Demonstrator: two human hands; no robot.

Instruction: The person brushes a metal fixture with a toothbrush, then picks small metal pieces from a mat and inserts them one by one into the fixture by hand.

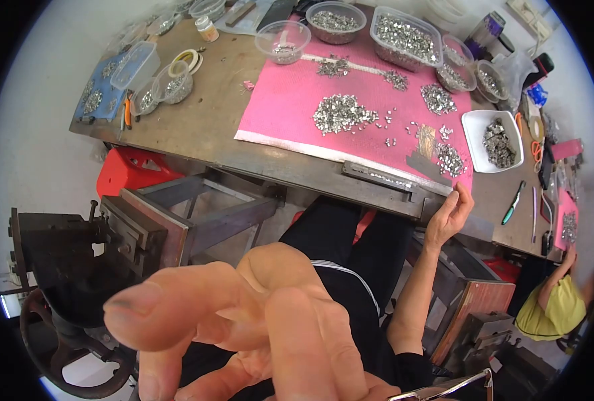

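Note:
My left hand (pixel 263 314) is raised very near the camera, large in view. Its fingers are bent but apart, one nail has a dark smudge, and nothing shows in it. At the table's front edge is my right hand (pixel 449 217), thumb and fingers drawn together beside the right end of a narrow metal channel fixture (pixel 377 179). Whatever lies between those fingertips is too small to make out. Small shiny metal pieces line the channel. Behind it, a pink mat (pixel 277 107) carries a large pile of metal pieces (pixel 340 113) and several smaller piles.
Plastic tubs (pixel 404 37) of metal pieces stand along the back. A white tray (pixel 471 140) with darker pieces is right of the mat. Orange-handled pliers (pixel 128 112) lie left. A machine with a handwheel (pixel 76 341) stands lower left. Another person's yellow-green clothing (pixel 551 311) shows far right.

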